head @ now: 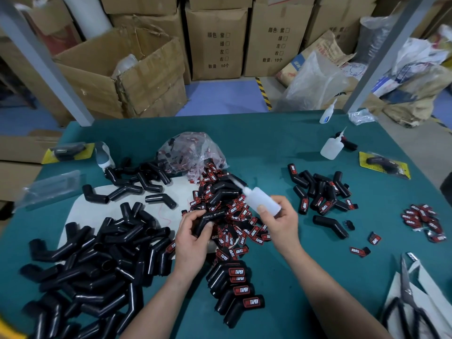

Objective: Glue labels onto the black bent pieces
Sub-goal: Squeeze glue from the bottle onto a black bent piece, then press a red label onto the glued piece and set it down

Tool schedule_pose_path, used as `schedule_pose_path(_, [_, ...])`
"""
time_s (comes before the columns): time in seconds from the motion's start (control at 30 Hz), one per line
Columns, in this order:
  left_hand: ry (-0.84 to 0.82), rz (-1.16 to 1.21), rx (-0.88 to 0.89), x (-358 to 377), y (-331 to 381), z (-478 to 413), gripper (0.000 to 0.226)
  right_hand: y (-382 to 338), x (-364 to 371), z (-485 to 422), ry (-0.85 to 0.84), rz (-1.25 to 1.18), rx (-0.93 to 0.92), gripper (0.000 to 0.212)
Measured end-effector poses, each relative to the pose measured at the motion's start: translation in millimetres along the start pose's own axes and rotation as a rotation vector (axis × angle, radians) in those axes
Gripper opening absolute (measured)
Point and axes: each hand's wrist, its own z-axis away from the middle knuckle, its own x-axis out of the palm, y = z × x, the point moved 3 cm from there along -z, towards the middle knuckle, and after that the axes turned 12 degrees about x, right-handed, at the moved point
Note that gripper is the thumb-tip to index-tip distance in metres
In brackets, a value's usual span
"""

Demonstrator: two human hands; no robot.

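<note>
My left hand [193, 237] grips a black bent piece [208, 220] above the label heap. My right hand [281, 221] holds a clear glue bottle [261, 198], its nozzle pointing up and left, away from the piece. Red-and-black labels [234, 216] lie heaped in the middle of the green table [269, 143]. A big pile of unlabelled bent pieces [97, 260] fills the left side. Several labelled pieces [237, 287] lie in a row just in front of me, and more are piled at the right [320, 194].
A plastic bag of labels [190, 152] sits behind the heap. Two more glue bottles [331, 146] [327, 113] stand at the back right. Scissors [408, 297] lie at the front right, a small label pile [423, 221] at the right edge. Cardboard boxes [215, 42] stand beyond the table.
</note>
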Motion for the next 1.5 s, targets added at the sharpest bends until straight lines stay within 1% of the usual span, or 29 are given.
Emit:
schedule_pose_path(0.1, [-0.014,-0.011,0.006,-0.1,1.0,1.9,0.034,9.5,0.4,-6.7,-0.087,0.235,0.009,0.031])
schedule_pose_path(0.17, [-0.019,0.011,-0.010,-0.7,0.0,3.3,0.036,14.2,0.3,-8.6,-0.093,0.381,-0.075,0.039])
schedule_pose_path(0.23, [-0.024,0.034,-0.009,-1.3,-1.5,3.5,0.036,17.3,0.0,-11.1,-0.062,0.430,-0.115,0.036])
schedule_pose_path(0.3, [-0.028,0.039,-0.005,-1.6,-3.4,4.0,0.034,18.5,-2.5,-15.7,-0.008,0.474,-0.075,0.033])
schedule_pose_path(0.37, [-0.035,0.031,-0.002,-1.3,-5.2,3.6,0.035,23.9,-6.3,-21.8,0.020,0.535,0.015,0.025])
schedule_pose_path(0.43, [-0.041,0.019,0.016,-1.1,-6.3,4.1,0.036,29.3,-7.5,-24.0,0.034,0.575,0.095,0.023])
schedule_pose_path(0.57, [-0.051,0.010,0.053,-0.8,-3.7,5.8,0.039,34.5,-7.6,-26.6,0.061,0.617,0.101,0.025])
schedule_pose_path(0.63, [-0.047,-0.023,0.078,-1.0,-3.1,6.5,0.041,37.2,-7.8,-27.6,0.048,0.632,0.124,0.034])
schedule_pose_path(0.7, [-0.033,-0.039,0.084,-1.4,-3.6,7.5,0.039,30.4,-8.1,-23.4,0.045,0.555,0.153,0.061])
schedule_pose_path(0.73, [-0.021,-0.029,0.083,-2.2,-4.1,8.8,0.039,22.2,-8.5,-20.2,0.097,0.515,0.079,0.072])
schedule_pose_path(0.77, [-0.009,-0.017,0.082,-2.8,-4.3,9.4,0.037,10.7,-9.1,-15.2,0.187,0.496,-0.089,0.073])
schedule_pose_path(0.8, [0.010,-0.009,0.091,-3.5,-4.2,9.2,0.033,-0.9,-8.6,-7.1,0.283,0.493,-0.311,0.060])
schedule_pose_path(0.83, [0.032,-0.010,0.108,-4.0,-4.1,8.4,0.029,-9.1,-5.6,2.6,0.308,0.485,-0.523,0.042])
schedule_pose_path(0.87, [0.051,-0.011,0.120,-4.4,-4.2,7.7,0.030,-12.5,2.3,12.9,0.221,0.483,-0.678,0.024])
schedule_pose_path(0.9, [0.061,-0.017,0.131,-4.6,-4.1,7.2,0.034,-12.3,14.7,23.4,0.069,0.492,-0.750,0.014])
schedule_pose_path(0.93, [0.059,-0.030,0.145,-4.6,-3.0,7.5,0.036,-8.0,28.4,32.9,-0.090,0.525,-0.760,0.012])
schedule_pose_path(0.97, [0.051,-0.046,0.167,-4.4,-1.5,8.0,0.035,-0.8,40.2,39.7,-0.220,0.561,-0.731,0.014])
schedule_pose_path(1.0, [0.037,-0.062,0.184,-3.9,-0.7,8.7,0.033,6.1,49.4,44.0,-0.302,0.596,-0.681,0.015])
schedule_pose_path(1.03, [0.020,-0.076,0.196,-3.7,-0.6,9.6,0.031,10.6,55.6,45.4,-0.344,0.625,-0.623,0.016])
schedule_pose_path(1.13, [-0.042,-0.140,0.224,-2.0,1.3,10.1,0.028,11.9,61.2,36.7,-0.432,0.754,-0.488,0.017])
schedule_pose_path(1.27, [-0.106,-0.197,0.235,0.5,3.9,14.8,0.036,14.3,61.9,32.8,-0.503,0.919,-0.372,0.020])
schedule_pose_path(1.5, [-0.119,-0.277,0.285,2.3,8.7,18.4,0.040,11.7,62.2,34.3,-0.481,0.986,-0.383,0.021])
